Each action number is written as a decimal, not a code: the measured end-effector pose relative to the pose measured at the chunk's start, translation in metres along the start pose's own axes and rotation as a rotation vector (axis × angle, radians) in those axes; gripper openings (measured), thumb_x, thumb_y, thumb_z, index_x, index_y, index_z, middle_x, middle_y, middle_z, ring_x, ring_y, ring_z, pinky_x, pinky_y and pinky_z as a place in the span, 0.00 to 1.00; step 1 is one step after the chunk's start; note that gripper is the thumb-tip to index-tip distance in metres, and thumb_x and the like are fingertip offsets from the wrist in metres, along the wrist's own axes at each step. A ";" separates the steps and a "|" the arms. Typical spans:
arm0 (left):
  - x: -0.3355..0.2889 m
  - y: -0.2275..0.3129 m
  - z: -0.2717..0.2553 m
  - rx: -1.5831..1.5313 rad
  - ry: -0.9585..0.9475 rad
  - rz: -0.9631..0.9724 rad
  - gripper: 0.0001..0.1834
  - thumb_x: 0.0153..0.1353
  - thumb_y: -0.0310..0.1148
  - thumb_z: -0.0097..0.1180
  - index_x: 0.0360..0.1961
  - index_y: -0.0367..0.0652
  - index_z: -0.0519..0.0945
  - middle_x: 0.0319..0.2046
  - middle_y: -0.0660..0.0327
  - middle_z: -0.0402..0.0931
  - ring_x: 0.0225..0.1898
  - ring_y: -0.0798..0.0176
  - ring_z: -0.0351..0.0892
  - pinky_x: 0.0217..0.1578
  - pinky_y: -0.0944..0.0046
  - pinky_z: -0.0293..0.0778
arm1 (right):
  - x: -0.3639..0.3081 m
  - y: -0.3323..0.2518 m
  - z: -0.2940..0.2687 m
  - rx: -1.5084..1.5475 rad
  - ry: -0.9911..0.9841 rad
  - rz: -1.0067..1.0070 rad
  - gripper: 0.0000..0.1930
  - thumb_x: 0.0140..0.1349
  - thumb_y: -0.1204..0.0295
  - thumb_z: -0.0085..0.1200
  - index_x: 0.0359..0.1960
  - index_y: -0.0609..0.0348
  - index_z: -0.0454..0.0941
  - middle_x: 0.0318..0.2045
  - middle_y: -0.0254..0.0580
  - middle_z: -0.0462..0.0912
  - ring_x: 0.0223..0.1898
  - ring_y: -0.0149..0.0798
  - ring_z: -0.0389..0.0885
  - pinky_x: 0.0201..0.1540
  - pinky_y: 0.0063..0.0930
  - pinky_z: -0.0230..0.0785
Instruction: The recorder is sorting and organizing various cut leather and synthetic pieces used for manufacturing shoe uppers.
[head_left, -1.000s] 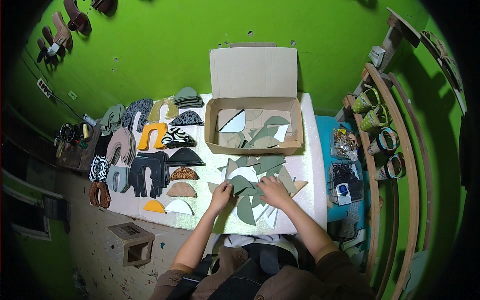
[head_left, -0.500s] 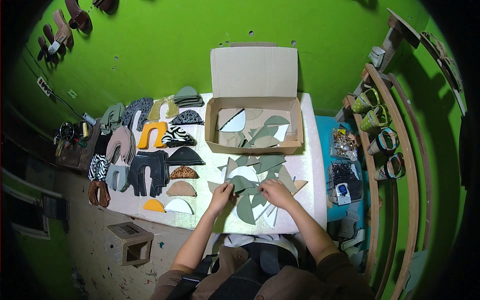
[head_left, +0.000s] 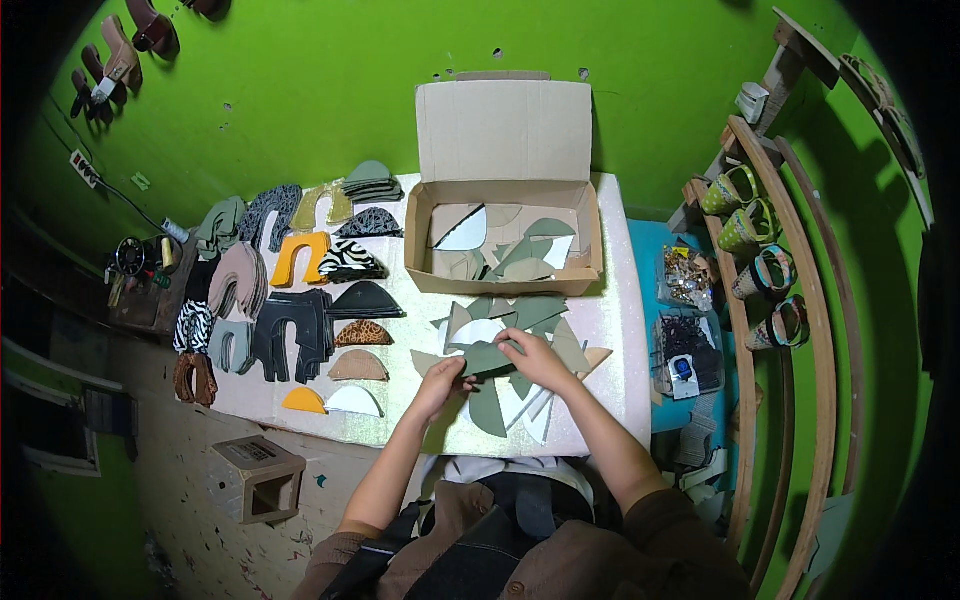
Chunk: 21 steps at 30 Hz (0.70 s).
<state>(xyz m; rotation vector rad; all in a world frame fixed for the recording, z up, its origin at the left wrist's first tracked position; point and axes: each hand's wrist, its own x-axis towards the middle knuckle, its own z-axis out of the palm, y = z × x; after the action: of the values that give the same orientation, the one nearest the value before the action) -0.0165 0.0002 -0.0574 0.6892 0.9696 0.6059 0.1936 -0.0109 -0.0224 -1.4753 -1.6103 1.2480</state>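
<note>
A heap of grey-green and white half-round cut pieces [head_left: 520, 320] lies on the pale glittery table [head_left: 400, 420] in front of me. My left hand [head_left: 441, 378] and my right hand [head_left: 528, 355] both grip one dark green cut piece [head_left: 484, 358], lifted slightly above the heap. A light green piece [head_left: 488, 408] lies just below my hands. Behind the heap stands an open cardboard box [head_left: 505, 280] with several more green and white pieces inside.
Sorted stacks of shoe-upper pieces in black, yellow, zebra, leopard and tan [head_left: 300, 300] cover the table's left half. Clear boxes of small hardware [head_left: 688, 345] sit on a blue surface at right, beside curved wooden rails [head_left: 770, 330]. A small cardboard box [head_left: 258, 475] stands on the floor.
Both hands have lifted the dark green piece a little up and away from me off the heap. The view has tilted slightly, so the box sits higher.
</note>
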 end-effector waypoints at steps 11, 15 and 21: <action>-0.010 0.001 0.006 -0.121 0.014 -0.043 0.13 0.66 0.35 0.44 0.41 0.35 0.73 0.32 0.59 0.75 0.33 0.70 0.76 0.35 0.74 0.73 | 0.002 0.014 0.023 -0.042 0.092 -0.053 0.09 0.61 0.70 0.48 0.41 0.59 0.73 0.38 0.49 0.79 0.41 0.50 0.78 0.43 0.34 0.68; -0.009 0.001 0.005 -0.022 -0.001 -0.036 0.12 0.65 0.34 0.47 0.41 0.36 0.73 0.32 0.61 0.75 0.33 0.72 0.75 0.36 0.75 0.73 | 0.004 0.013 0.023 -0.006 0.075 -0.091 0.09 0.61 0.71 0.47 0.41 0.60 0.73 0.37 0.49 0.79 0.40 0.50 0.78 0.44 0.34 0.68; -0.006 -0.003 0.005 0.073 -0.038 0.009 0.11 0.64 0.32 0.49 0.44 0.37 0.74 0.31 0.65 0.74 0.31 0.73 0.74 0.36 0.74 0.73 | 0.006 0.017 0.025 -0.057 0.008 -0.047 0.11 0.60 0.71 0.49 0.43 0.62 0.71 0.41 0.48 0.77 0.45 0.45 0.75 0.49 0.32 0.64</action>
<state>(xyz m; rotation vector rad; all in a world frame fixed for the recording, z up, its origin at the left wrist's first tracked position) -0.0140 -0.0075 -0.0545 0.7676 0.9577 0.5651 0.1764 -0.0121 -0.0476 -1.4666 -1.6784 1.1772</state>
